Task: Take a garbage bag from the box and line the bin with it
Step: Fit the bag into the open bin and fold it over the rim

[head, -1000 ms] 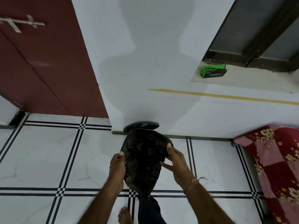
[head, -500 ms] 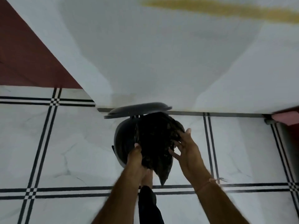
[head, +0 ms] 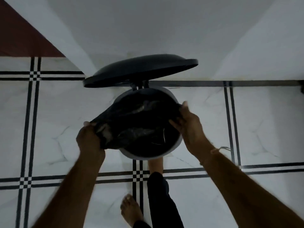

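Note:
A round pedal bin (head: 176, 145) with a pale rim stands on the floor against the wall, its dark lid (head: 139, 69) raised behind it. A black garbage bag (head: 138, 122) is spread across the bin's mouth and sags into it. My left hand (head: 89, 140) grips the bag's edge, pulled out past the left of the rim. My right hand (head: 190, 127) holds the bag's opposite edge at the right rim. The box of bags is out of view.
One of my feet (head: 155, 165) rests at the bin's base, where the pedal sits; the other bare foot (head: 131, 209) stands on the white tiled floor (head: 52, 129) with black lines. A white wall (head: 164, 30) rises behind the bin, a dark red door (head: 19, 33) at far left.
The view has tilted down and moved closer to the bin. The lid has opened wider, and both hands have drawn the bag apart and lowered it over the bin's mouth.

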Tool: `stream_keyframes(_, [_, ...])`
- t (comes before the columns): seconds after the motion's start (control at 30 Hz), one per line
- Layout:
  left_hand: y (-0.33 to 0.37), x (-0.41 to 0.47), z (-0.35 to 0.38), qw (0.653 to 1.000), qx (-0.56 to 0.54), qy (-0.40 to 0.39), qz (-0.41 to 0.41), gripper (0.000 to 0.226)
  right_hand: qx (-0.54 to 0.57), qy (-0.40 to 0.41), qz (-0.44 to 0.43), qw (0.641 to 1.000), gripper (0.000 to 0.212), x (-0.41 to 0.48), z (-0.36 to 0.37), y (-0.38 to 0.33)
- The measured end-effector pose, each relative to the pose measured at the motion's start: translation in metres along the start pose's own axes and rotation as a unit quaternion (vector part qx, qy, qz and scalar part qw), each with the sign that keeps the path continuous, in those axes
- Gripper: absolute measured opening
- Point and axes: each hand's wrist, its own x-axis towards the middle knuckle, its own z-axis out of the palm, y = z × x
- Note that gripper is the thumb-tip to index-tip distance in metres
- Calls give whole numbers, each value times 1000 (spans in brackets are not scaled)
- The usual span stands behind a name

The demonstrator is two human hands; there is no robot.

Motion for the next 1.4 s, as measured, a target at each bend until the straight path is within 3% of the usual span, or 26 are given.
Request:
stream_keyframes(0.07, [-12, -8, 12, 991, 102, -62, 55, 21, -154, -56, -8, 986, 51, 1, 7, 7])
stream_keyframes(0.13, [-21, -17, 27, 977, 156, -98, 104, 38, -209, -28, -54, 976, 46, 2, 11, 3])
stream_keyframes(0.27, [-20, -2, 26, 990, 85, -66, 86, 42, -125, 107, -91, 982, 33, 5, 2, -14])
stream_keyframes(0.33, [-18, 8, 14, 994, 28, -102, 27, 38, -74, 146, -79, 983, 24, 2, -7, -15])
stream_keyframes(0.47, [-12, 24, -13, 976, -52, -208, -47, 53, 54, 179, -12, 982, 13, 0, -28, -23])
stream_keyframes(0.7, [-1, 35, -20, 969, -71, -229, -68, 49, 146, 75, -33, 986, 29, 20, -47, -30])
stream_keyframes(0.87, [0, 40, -15, 969, -27, -240, -45, 57, -66, -6, -120, 991, 22, 10, -41, -29])
stream_keyframes(0.93, [3, 42, -13, 971, -25, -234, -41, 55, -99, -14, -144, 985, 20, 9, -39, -29])
stream_keyframes(1.1, [9, 52, -14, 985, -41, -147, -76, 46, -42, 63, -123, 990, 13, 5, -41, -29])
stream_keyframes(1.17, [10, 49, -13, 981, -48, -167, -91, 52, 30, 82, -87, 992, 5, 8, -41, -25])
stream_keyframes(1.27, [18, 44, -15, 975, -85, -185, -95, 46, 178, 72, -25, 981, 21, 14, -46, -29])
stream_keyframes(1.33, [17, 49, -22, 972, -100, -186, -103, 69, 193, 53, -9, 980, 25, 15, -50, -31])
stream_keyframes(1.4, [14, 53, -26, 967, -96, -213, -96, 66, 151, 17, -23, 988, 36, 14, -51, -31])
